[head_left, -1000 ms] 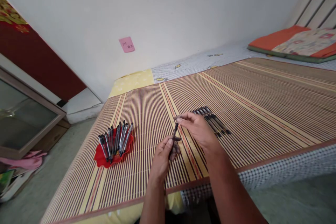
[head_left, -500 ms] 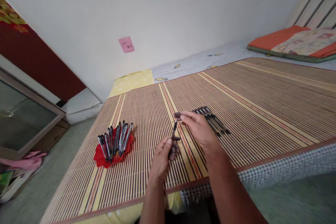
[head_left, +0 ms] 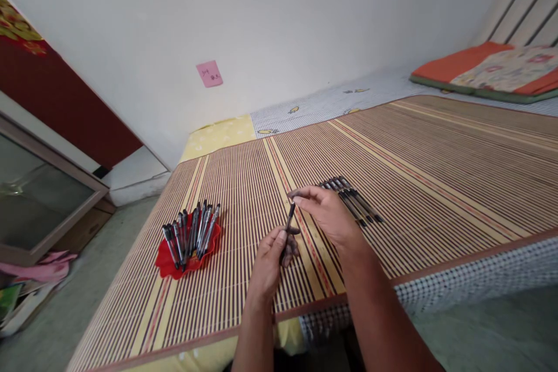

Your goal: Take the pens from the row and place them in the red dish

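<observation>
A dark pen [head_left: 290, 218] points up and away, gripped lower down by my left hand [head_left: 271, 250] between thumb and fingers. At the pen's upper end, the thumb and forefinger of my right hand [head_left: 329, 209] are pinched together around its tip. Dark smudges cover fingertips of both hands. Just beyond my right hand lies a row of several black pens [head_left: 351, 200], side by side on the striped mat [head_left: 244, 186]. Off to the left, a red scalloped dish [head_left: 163, 256] holds several more pens [head_left: 192, 232] with dark ends.
The mat covers a bed with checked cloth [head_left: 471, 282] along its front edge. Folded orange and floral bedding [head_left: 479, 72] lies at the far right. A pink note [head_left: 210, 73] is on the white wall. A glass-fronted cabinet [head_left: 39, 186] stands at left.
My right thumb and forefinger have closed at the pen's tip, covering the pale point that showed before. My left hand and the other pens have stayed put.
</observation>
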Demonstrator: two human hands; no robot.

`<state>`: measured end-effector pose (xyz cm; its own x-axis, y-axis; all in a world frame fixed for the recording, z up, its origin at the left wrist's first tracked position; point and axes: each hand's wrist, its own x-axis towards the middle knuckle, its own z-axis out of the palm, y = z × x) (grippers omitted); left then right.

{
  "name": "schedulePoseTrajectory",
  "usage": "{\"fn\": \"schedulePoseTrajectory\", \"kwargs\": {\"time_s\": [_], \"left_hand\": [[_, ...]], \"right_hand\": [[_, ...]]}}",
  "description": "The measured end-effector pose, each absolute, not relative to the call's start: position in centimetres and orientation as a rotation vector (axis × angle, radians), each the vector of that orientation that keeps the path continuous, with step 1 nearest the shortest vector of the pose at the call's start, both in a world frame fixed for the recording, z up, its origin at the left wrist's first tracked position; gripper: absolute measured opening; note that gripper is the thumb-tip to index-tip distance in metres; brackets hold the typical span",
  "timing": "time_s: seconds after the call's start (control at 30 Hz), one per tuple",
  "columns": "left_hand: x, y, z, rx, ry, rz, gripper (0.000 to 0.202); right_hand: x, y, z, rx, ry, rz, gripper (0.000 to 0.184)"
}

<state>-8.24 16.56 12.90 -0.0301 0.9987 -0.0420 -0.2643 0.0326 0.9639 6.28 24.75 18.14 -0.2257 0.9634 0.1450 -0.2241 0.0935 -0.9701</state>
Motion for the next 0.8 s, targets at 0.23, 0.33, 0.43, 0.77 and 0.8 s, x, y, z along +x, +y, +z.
{"fn": "schedulePoseTrajectory", "kwargs": {"time_s": [0.23, 0.33, 0.43, 0.77, 0.8], "left_hand": [[-8.0, 16.6, 13.2, 0.951, 1.031, 1.336, 0.035], [-7.9, 16.5, 13.4, 0.879, 1.003, 1.354, 0.036], [-7.8, 16.4, 13.7, 0.791, 0.976, 1.366, 0.037], [-7.9, 16.3, 13.6, 0.727, 0.857, 1.36, 0.035], [-7.9, 16.3, 13.5, 0.738, 0.847, 1.36, 0.035]], "right_hand": [[6.3, 24.6, 18.5, -0.886, -1.262, 1.335, 0.03], [6.4, 24.5, 18.6, -0.867, -1.287, 1.341, 0.027], [6.4, 24.6, 18.3, -0.87, -1.346, 1.336, 0.025], [5.3, 24.8, 16.7, -0.753, -1.463, 1.568, 0.024], [5.2, 24.8, 16.7, -0.739, -1.435, 1.59, 0.024]]}}
